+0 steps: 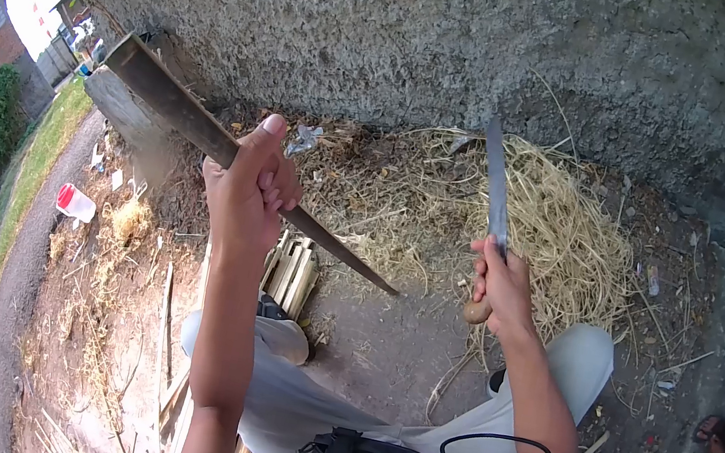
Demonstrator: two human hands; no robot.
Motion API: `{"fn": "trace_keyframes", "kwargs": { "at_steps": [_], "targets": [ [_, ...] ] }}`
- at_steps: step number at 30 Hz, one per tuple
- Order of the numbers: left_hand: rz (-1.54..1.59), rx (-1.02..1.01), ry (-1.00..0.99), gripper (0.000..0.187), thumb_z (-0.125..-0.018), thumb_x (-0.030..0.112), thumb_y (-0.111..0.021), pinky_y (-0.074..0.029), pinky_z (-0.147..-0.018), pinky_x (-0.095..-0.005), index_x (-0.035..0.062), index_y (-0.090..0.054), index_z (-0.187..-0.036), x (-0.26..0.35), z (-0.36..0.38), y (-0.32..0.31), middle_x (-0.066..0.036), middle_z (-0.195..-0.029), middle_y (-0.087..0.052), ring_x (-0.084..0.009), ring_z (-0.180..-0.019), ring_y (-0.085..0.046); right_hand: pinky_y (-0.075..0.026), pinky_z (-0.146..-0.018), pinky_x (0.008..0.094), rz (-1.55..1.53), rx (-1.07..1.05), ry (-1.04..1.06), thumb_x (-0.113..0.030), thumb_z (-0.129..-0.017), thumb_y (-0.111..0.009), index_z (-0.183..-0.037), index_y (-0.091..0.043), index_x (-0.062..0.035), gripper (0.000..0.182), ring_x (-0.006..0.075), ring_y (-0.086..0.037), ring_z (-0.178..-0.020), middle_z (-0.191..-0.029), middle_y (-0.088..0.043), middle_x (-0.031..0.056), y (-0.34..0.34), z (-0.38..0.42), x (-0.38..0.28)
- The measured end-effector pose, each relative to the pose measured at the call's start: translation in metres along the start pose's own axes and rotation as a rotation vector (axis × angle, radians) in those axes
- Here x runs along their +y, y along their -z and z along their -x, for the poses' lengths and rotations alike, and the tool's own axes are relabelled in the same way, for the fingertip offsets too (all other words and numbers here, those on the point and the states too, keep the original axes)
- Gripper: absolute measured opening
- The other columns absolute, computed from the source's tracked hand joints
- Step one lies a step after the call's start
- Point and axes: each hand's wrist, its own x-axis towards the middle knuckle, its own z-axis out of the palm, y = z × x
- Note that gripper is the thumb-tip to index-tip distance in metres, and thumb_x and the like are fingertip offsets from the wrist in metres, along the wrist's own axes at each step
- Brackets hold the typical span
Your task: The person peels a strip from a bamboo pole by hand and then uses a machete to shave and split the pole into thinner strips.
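Note:
My left hand [252,183] is closed round a long dark piece of split bamboo [175,108]. The piece slants from a wide, cut end at the upper left down to a thin tip at the centre. In my right hand [503,285] is a knife [496,182], held by its rounded wooden handle with the long blade pointing up, towards the wall. Blade and bamboo are apart. Below the bamboo, a bundle of short split sticks [289,274] lies near my left knee.
A rough grey wall [435,36] runs across the top. Pale fibre shavings [563,243] are heaped at its base. A red-lidded container [76,203] stands on the left. Someone's foot [718,440] shows at the right edge. A motorcycle-like shape is at far left.

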Motion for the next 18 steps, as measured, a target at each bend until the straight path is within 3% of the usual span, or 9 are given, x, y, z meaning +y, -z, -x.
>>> {"fn": "trace_keyframes", "kwargs": {
  "at_steps": [1, 4, 7, 10, 11, 14, 17, 18],
  "targets": [
    [0.042, -0.023, 0.010, 0.047, -0.091, 0.023, -0.067, -0.028, -0.038, -0.0266, 0.0120, -0.040, -0.055, -0.003, 0.001, -0.003, 0.001, -0.042, -0.034, -0.0100, -0.036, -0.034, -0.037, -0.043, 0.0227, 0.107, -0.065, 0.021, -0.036, -0.104, -0.045, -0.106, -0.061, -0.0015, 0.039, 0.0059, -0.043, -0.049, -0.066, -0.050, -0.0018, -0.008, 0.006, 0.002],
    [-0.057, -0.013, -0.046, 0.048, -0.093, 0.030, -0.067, -0.029, -0.039, -0.0256, 0.0101, -0.042, -0.057, -0.005, 0.004, -0.012, 0.001, -0.044, -0.035, -0.0096, -0.036, -0.034, -0.038, -0.044, 0.0242, 0.327, -0.198, -0.121, -0.035, -0.105, -0.042, -0.097, -0.061, -0.0018, 0.039, 0.0062, -0.046, -0.051, -0.063, -0.053, -0.0003, -0.034, 0.036, -0.005],
    [-0.073, -0.007, -0.191, 0.050, -0.095, 0.039, -0.064, -0.030, -0.040, -0.0248, 0.0063, -0.046, -0.061, -0.022, -0.001, -0.011, 0.000, -0.048, -0.039, -0.0092, -0.040, -0.037, -0.038, -0.044, 0.0277, 0.454, -0.326, 0.187, -0.033, -0.105, -0.042, -0.087, -0.059, -0.0017, 0.039, 0.0081, -0.047, -0.048, -0.060, -0.055, 0.0016, -0.049, 0.039, 0.034],
    [0.135, -0.006, -0.263, 0.052, -0.098, 0.044, -0.057, -0.031, -0.042, -0.0240, 0.0029, -0.049, -0.067, -0.034, -0.008, -0.018, -0.001, -0.053, -0.043, -0.0089, -0.044, -0.040, -0.038, -0.045, 0.0299, 0.394, -0.351, 0.178, -0.032, -0.104, -0.044, -0.081, -0.056, -0.0014, 0.041, 0.0103, -0.049, -0.046, -0.059, -0.057, 0.0029, -0.060, 0.054, 0.032],
    [0.156, 0.000, -0.243, 0.053, -0.100, 0.046, -0.051, -0.031, -0.043, -0.0236, 0.0023, -0.048, -0.070, -0.035, -0.011, -0.020, -0.002, -0.055, -0.043, -0.0084, -0.047, -0.041, -0.038, -0.041, 0.0247, 0.305, -0.382, 0.144, -0.031, -0.106, -0.041, -0.089, -0.058, -0.0019, 0.038, 0.0054, -0.048, -0.046, -0.058, -0.052, 0.0001, -0.063, 0.057, 0.031],
    [0.111, -0.023, -0.251, 0.054, -0.101, 0.048, -0.048, -0.030, -0.043, -0.0231, 0.0025, -0.048, -0.070, -0.038, -0.014, -0.031, -0.001, -0.056, -0.042, -0.0074, -0.048, -0.040, -0.038, -0.041, 0.0242, 0.360, -0.310, 0.421, -0.031, -0.106, -0.039, -0.095, -0.061, -0.0018, 0.038, 0.0047, -0.048, -0.046, -0.056, -0.051, -0.0009, -0.078, 0.068, 0.016],
    [0.007, -0.023, -0.276, 0.061, -0.095, 0.061, -0.047, -0.027, -0.043, -0.0231, 0.0047, -0.047, -0.073, -0.040, -0.006, -0.039, 0.001, -0.055, -0.038, -0.0076, -0.046, -0.034, -0.037, -0.043, 0.0259, 0.383, -0.298, 0.360, -0.031, -0.107, -0.036, -0.100, -0.063, -0.0013, 0.040, 0.0055, -0.048, -0.046, -0.054, -0.050, -0.0014, -0.090, 0.068, 0.005],
    [0.001, -0.002, -0.279, 0.061, -0.095, 0.062, -0.047, -0.027, -0.043, -0.0234, 0.0046, -0.047, -0.073, -0.040, -0.004, -0.035, 0.001, -0.055, -0.038, -0.0077, -0.046, -0.033, -0.038, -0.044, 0.0281, 0.419, -0.283, 0.395, -0.030, -0.106, -0.038, -0.099, -0.063, -0.0008, 0.039, 0.0101, -0.050, -0.045, -0.053, -0.050, 0.0019, -0.093, 0.067, 0.013]
  ]
}}
